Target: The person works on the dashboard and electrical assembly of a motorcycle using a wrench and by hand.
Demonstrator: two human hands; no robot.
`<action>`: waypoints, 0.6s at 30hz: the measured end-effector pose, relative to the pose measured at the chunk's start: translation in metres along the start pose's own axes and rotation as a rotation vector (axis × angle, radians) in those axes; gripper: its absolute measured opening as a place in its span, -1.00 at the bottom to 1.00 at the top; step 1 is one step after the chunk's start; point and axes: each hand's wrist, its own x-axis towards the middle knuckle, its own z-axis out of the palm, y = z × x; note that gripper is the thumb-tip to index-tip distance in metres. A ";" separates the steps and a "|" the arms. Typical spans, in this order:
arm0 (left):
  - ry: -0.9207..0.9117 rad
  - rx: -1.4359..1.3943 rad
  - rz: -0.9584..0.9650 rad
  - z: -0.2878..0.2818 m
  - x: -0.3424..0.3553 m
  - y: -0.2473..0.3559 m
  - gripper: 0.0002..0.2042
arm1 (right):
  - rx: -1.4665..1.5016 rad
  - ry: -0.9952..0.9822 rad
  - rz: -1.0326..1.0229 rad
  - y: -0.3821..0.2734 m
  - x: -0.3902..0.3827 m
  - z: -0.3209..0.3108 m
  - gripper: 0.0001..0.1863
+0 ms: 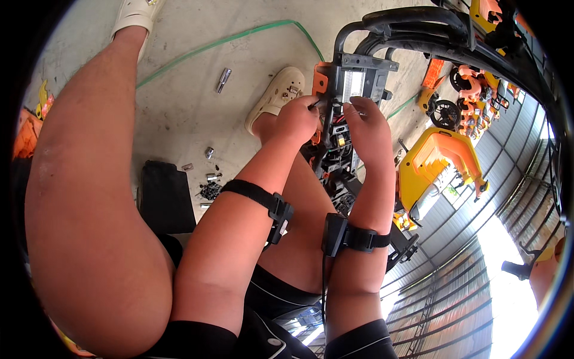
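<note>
1 small dark piece [313,105] sits pinched in our left hand [299,118] at the left edge of the black frame [418,17], probably for fine control; our right hand [369,128] curls nearby, its hold we cannot tell. A silver cylinder [224,80] lies apart on the floor [179,107].

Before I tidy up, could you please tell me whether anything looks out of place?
Possibly the small dark parts heaped on the concrete floor, with a silver socket-like cylinder lying apart farther out: loose there, they could scatter. No clear damage shows.
</note>
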 end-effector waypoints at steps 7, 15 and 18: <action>-0.126 -0.147 -0.084 -0.006 -0.005 0.014 -0.66 | -0.012 0.013 -0.001 0.001 0.006 0.001 -0.56; -0.091 -0.070 0.007 0.003 0.000 0.006 -0.69 | -0.063 0.008 0.009 0.008 0.011 0.006 -0.57; -0.096 -0.073 -0.004 0.006 0.001 -0.001 -0.68 | -0.103 0.002 0.036 0.001 0.011 0.007 -0.59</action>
